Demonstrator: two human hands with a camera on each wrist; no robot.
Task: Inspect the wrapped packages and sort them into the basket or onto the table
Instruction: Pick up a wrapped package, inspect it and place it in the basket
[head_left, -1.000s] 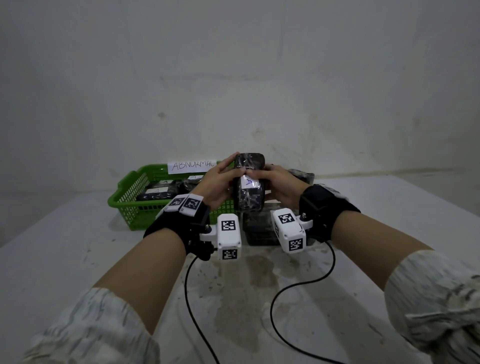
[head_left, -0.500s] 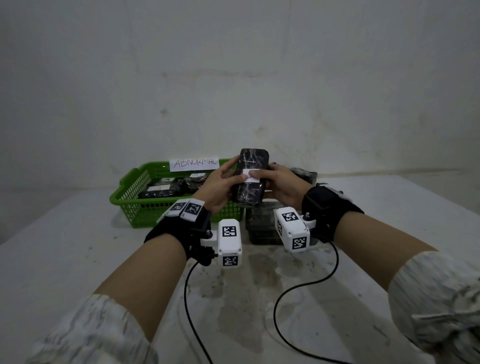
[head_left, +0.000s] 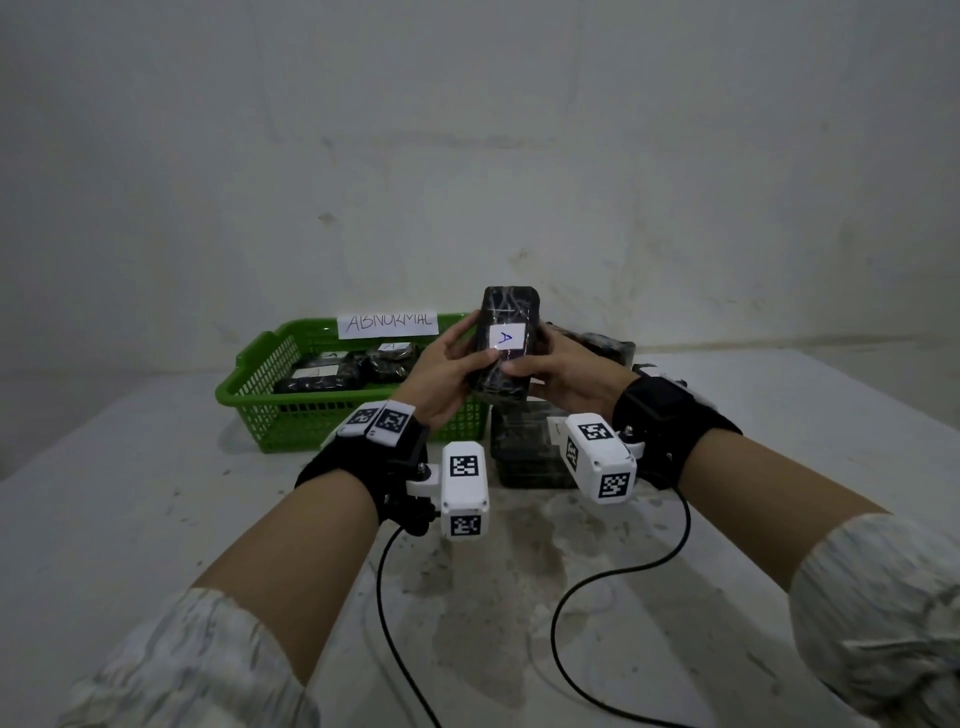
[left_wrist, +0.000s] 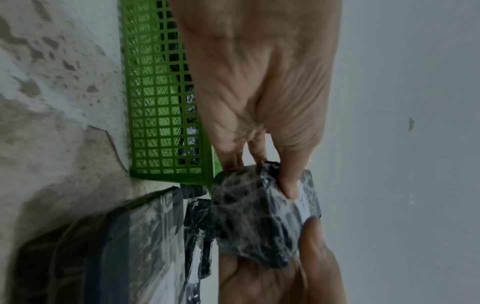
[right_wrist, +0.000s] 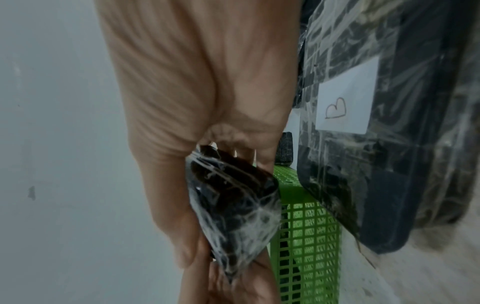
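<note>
Both my hands hold one wrapped package (head_left: 506, 345) upright at frame centre: my left hand (head_left: 441, 371) curls around its left edge, my right hand (head_left: 563, 371) around its right, both thumbs pressing its front by the white label (head_left: 505, 339) marked "A". Just left, the green basket (head_left: 265, 382) holds more dark packages. Below my hands, a stack of packages (head_left: 522, 447) sits on the table (head_left: 130, 519).

You've got the wrapped package (head_left: 506, 345) upright above the table (head_left: 156, 519), left hand (head_left: 441, 376) and right hand (head_left: 563, 376) gripping its sides, white "A" label (head_left: 505, 339) facing you, green basket (head_left: 291, 410) just left.
</note>
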